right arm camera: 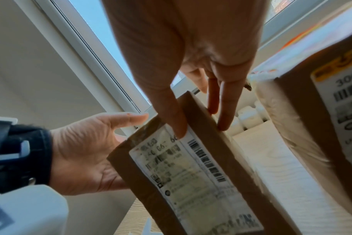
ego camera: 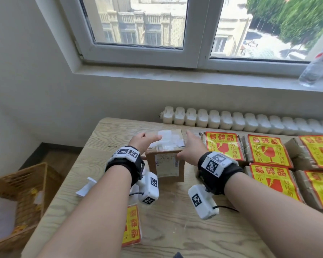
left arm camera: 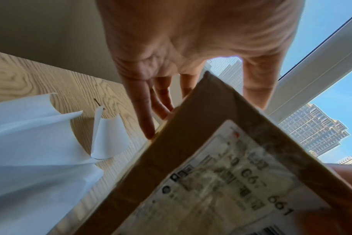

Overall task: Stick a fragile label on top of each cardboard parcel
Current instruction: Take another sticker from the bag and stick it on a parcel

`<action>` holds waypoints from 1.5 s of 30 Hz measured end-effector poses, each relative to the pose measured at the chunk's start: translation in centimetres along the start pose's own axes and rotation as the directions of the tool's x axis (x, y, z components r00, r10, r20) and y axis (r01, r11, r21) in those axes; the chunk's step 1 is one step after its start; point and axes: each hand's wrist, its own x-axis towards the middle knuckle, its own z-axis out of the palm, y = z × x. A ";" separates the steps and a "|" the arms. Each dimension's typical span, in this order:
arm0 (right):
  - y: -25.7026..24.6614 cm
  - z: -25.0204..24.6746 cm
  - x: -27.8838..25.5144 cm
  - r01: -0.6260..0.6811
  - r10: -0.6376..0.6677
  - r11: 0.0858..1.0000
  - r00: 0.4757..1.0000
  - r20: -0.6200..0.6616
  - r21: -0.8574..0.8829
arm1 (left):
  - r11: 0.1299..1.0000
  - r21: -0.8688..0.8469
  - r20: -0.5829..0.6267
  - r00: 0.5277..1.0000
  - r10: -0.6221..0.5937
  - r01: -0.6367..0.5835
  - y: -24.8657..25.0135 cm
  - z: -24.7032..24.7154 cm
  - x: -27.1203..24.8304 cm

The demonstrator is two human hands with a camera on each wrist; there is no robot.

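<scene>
The hands flank one parcel: the left hand (ego camera: 142,142) lies against its left side with fingers straight and thumb over the top edge, and the right hand (ego camera: 191,148) lies against its right side, thumb on the near face and fingers straight down the side wall; neither is clenched, both pressing flat on the cardboard rather than curling round it. The bench (ego camera: 172,229), pale wood grain, carries everything; on its right part stand the labelled parcels (ego camera: 267,153), packed side by side in rows, each topped with a yellow and red fragile sticker. The unlabelled parcel (ego camera: 166,164) stands near the middle of the bench, just left of those rows, with a shipping slip on its near face and clear tape and a white patch on top, no yellow sticker. A spare fragile label (ego camera: 131,225) lies on the bench near the person, under the left forearm; curled white backing paper (ego camera: 86,187) lies left of the parcel.

Judged from this, the step in hand is settling the bare parcel into position; the next move calls for freeing one hand, reaching back for the spare label, peeling its backing, and laying it flat on the parcel's top.
</scene>
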 end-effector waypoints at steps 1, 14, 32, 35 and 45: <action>-0.1 -0.2 -0.5 0.020 -0.020 1.000 1.000 -0.005 -0.002 | 1.000 -0.006 -0.029 0.999 0.019 -0.019 0.0 -0.1 -0.5; -1.0 -5.5 -9.1 0.228 -0.220 0.972 0.968 -0.118 0.050 | 0.921 -0.152 -0.161 0.928 0.336 -0.359 2.3 -0.9 -9.9; 8.3 -8.3 -19.2 0.167 -0.125 0.974 0.961 -0.248 0.154 | 0.941 -0.171 -0.109 0.955 0.276 -0.292 0.0 7.5 -17.5; 10.7 -8.0 -20.0 0.125 -0.086 0.979 0.969 -0.230 0.161 | 0.965 -0.154 -0.015 0.977 0.211 -0.211 -0.9 9.1 -17.7; 17.1 -4.1 -20.4 -0.030 0.037 0.992 0.998 -0.054 0.125 | 0.999 -0.019 0.179 0.983 0.049 -0.046 -5.5 12.7 -18.1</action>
